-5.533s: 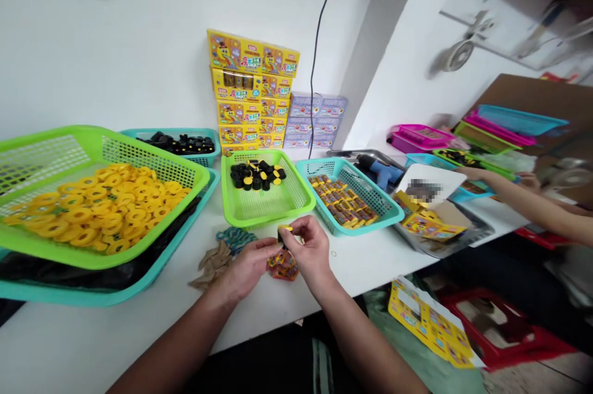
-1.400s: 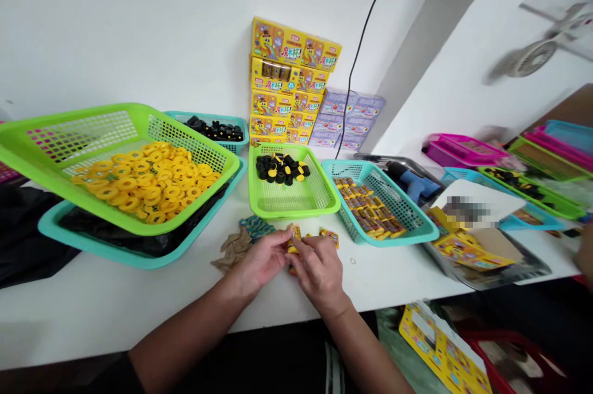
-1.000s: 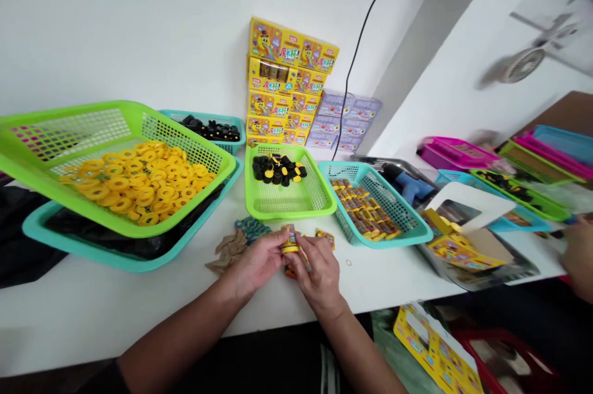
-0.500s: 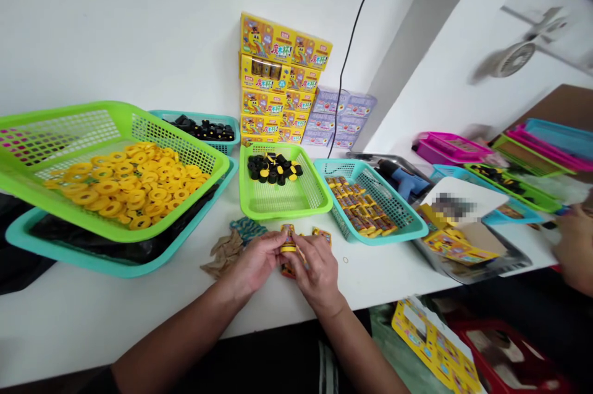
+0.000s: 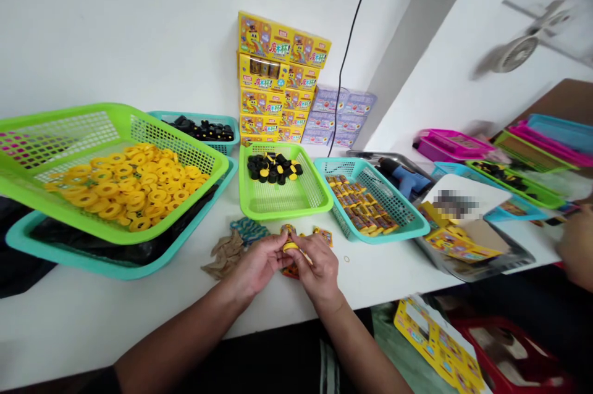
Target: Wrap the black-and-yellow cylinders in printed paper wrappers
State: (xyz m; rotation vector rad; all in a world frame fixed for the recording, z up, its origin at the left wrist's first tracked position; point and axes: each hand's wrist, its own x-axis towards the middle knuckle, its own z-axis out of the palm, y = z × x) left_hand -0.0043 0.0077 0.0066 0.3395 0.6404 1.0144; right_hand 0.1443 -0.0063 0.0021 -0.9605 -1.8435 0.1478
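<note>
Over a white table (image 5: 69,332), left hand (image 5: 254,262) and right hand (image 5: 317,265) grasping 1 yellow-ringed cylinder (image 5: 290,246), green basket (image 5: 278,196) beyond

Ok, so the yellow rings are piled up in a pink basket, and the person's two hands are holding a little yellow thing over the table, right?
Not quite. The head view shows the yellow rings in a green basket, not a pink one. The rest is right: the left hand and right hand are holding a little yellow thing over the table.
</note>
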